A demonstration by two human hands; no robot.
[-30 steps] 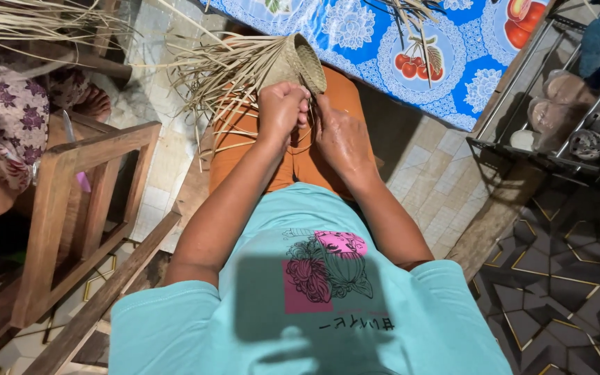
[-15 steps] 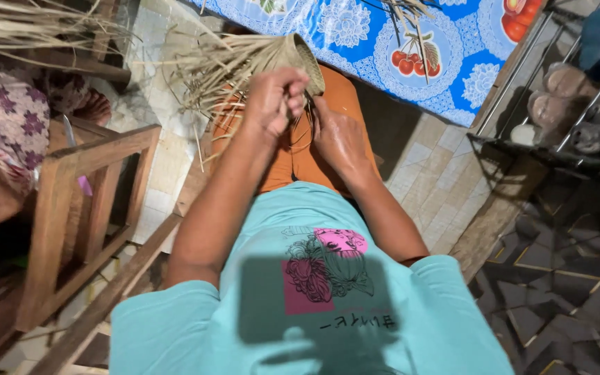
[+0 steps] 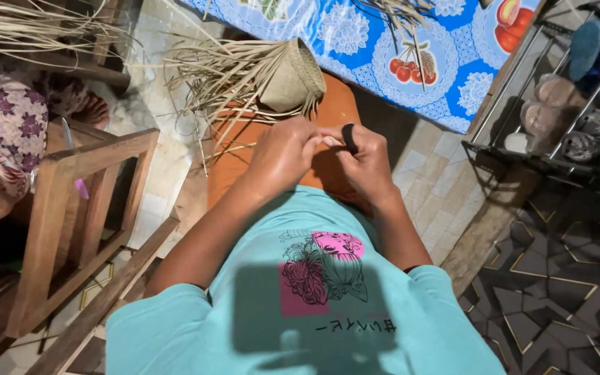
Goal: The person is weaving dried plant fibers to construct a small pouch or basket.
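Note:
A small woven straw basket (image 3: 293, 76) lies on its side on my lap, over my orange trousers (image 3: 328, 114). Its loose unwoven strips (image 3: 217, 73) fan out to the left. Neither hand touches it. Both hands are pulled in close to my body, below the basket. My right hand (image 3: 371, 165) is closed around a small black object (image 3: 349, 136) whose end sticks up from the fist. My left hand (image 3: 282, 156) is curled, its fingertips meeting the right hand's fingers beside that black object. Whether a strip runs between them is too small to tell.
A wooden chair frame (image 3: 71, 208) stands at my left, and a person in purple-flowered cloth (image 3: 12, 121) sits beyond it with a bundle of straw (image 3: 29, 24). A table with a blue fruit-patterned cover (image 3: 383, 48) is ahead. A metal shoe rack (image 3: 564, 118) stands right.
Both hands have left the basket and drawn back toward my body. The basket now rests free on my lap, and the black object shows in my right hand.

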